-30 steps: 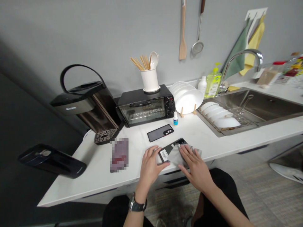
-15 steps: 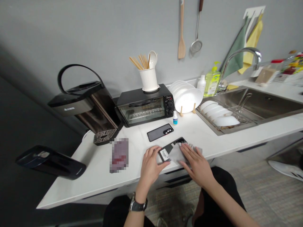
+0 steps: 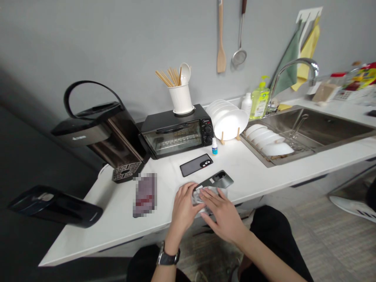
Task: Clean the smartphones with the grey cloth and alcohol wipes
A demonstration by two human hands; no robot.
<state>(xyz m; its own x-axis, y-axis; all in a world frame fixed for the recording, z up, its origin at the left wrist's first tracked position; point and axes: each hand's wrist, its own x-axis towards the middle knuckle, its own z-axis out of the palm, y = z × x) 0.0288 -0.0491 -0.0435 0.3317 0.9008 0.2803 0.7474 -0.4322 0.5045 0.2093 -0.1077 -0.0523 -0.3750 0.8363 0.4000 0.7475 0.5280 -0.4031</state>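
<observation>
A dark, glossy phone lies back side up near the counter's front edge. My left hand steadies its left end, thumb on the near side and fingers on the far side. With its fingers laid flat, my right hand presses a thin pale grey cloth onto the left half of the phone. Hand and cloth hide that half. Just beyond lies a black-rimmed phone case with camera cut-outs. Behind it stands a small white spray bottle with a blue label.
A toaster oven carries a white utensil holder. To the left are a dark drinks machine, a dark device and a blurred-out packet. Plates stand in a rack beside the sink.
My right hand has slid left along the phone with the cloth, baring the camera end. My left hand stays at the left end. The view has shifted slightly.
</observation>
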